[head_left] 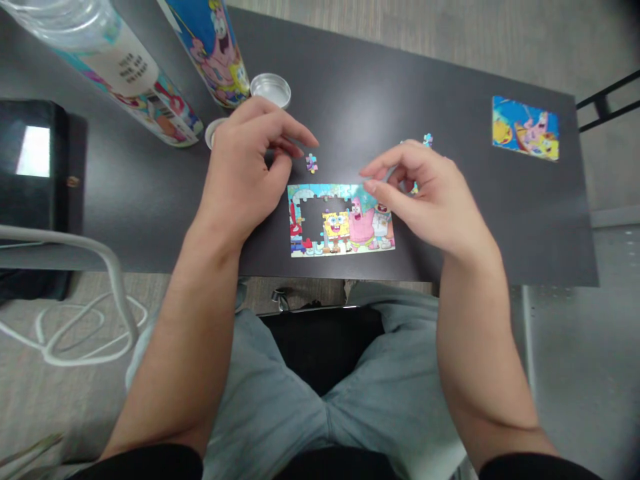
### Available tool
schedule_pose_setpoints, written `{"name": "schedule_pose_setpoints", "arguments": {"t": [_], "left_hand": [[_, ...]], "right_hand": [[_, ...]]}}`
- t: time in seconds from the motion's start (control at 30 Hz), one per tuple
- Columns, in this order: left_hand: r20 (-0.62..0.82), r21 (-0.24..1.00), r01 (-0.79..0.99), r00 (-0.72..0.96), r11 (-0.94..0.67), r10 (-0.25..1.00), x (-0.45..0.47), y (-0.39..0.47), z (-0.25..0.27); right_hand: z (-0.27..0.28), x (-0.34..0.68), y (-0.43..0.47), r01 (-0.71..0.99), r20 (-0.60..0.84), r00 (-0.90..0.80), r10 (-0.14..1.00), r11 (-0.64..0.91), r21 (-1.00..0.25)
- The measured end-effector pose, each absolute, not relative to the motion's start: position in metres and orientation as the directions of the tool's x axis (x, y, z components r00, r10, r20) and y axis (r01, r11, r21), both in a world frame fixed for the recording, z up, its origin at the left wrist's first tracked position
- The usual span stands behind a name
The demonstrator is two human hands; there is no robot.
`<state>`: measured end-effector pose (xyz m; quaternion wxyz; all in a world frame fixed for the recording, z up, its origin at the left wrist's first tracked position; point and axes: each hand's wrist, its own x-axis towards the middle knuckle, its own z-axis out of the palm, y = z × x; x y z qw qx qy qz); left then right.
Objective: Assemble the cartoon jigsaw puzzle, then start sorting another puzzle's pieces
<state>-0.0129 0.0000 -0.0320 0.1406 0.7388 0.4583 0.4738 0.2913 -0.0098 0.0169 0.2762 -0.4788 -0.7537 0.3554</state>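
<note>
A partly assembled cartoon jigsaw puzzle [361, 230] lies near the table's front edge, with a gap in its left and upper middle. My left hand [253, 163] is at its upper left, fingers loosely bent and apart, holding nothing that I can see. Close to those fingertips lies a loose puzzle piece [311, 163]. Over the puzzle's upper right edge is my right hand [420, 190], its thumb and forefinger slightly apart and no piece visible between them. Another loose piece [427, 140] lies just beyond its knuckles, and one more [415, 188] shows partly behind its fingers.
Two cartoon-printed tubes, one clear-topped [135, 80] and one blue [213, 50], stand at the back left. A round metal lid [271, 91] is beside them. A cartoon picture card [525, 129] lies far right on the dark table [350, 87]. A white cable [113, 267] hangs at left.
</note>
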Motion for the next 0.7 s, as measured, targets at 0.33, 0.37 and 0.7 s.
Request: {"name": "schedule_pose_setpoints", "arguments": {"t": [0.33,0.37,0.7], "left_hand": [[0.584,0.606,0.556,0.174,-0.569,0.793,-0.018,0.003,-0.029],[0.584,0.598,0.563,0.182,-0.570,0.791,-0.018,0.003,-0.029],[0.570,0.597,0.583,0.176,-0.552,0.803,-0.022,0.007,-0.030]], "right_hand": [[0.014,0.372,0.012,0.526,0.286,-0.028,0.958,0.257,-0.810],[0.013,0.378,0.013,0.548,0.285,-0.006,0.958,0.242,-0.801],[0.002,0.386,0.012,0.720,0.146,-0.186,0.972,0.236,-0.653]]}}
